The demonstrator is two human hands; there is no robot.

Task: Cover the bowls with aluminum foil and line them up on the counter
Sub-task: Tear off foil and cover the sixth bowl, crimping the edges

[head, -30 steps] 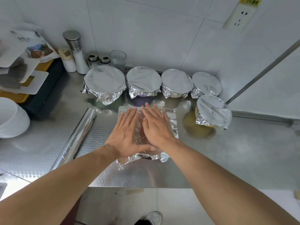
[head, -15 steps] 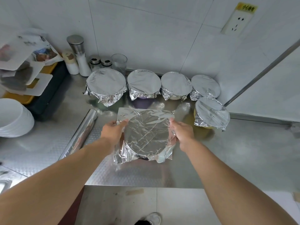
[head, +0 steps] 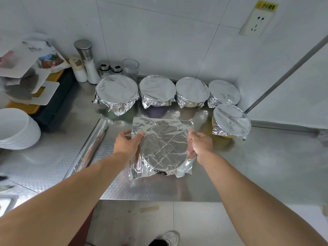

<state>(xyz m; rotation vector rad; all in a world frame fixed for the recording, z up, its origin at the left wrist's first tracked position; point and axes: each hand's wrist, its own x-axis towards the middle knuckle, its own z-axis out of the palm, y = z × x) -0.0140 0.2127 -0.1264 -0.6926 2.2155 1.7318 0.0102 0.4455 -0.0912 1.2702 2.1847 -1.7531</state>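
Note:
A crinkled sheet of aluminum foil (head: 162, 144) lies over a bowl in the middle of the steel counter; only a dark sliver of the bowl (head: 160, 173) shows under the near edge. My left hand (head: 126, 144) grips the foil at the bowl's left side, fingers curled over the edge. My right hand (head: 200, 143) grips the foil at the right side and folds it down. Several foil-covered bowls (head: 117, 90) stand in a row along the back wall, and one more covered bowl (head: 231, 120) sits in front of the row's right end.
A foil roll (head: 90, 146) lies left of the bowl. Stacked white bowls (head: 16, 128) sit at the far left, with trays and cutting boards (head: 40, 93) behind them. Shakers, jars and a glass (head: 130, 68) stand at the back wall. The counter's front edge (head: 159, 199) is near me.
My hands were flat on top of the foil, pressing it onto the bowl. They have since moved apart to the left and right sides and now grip the foil's edges.

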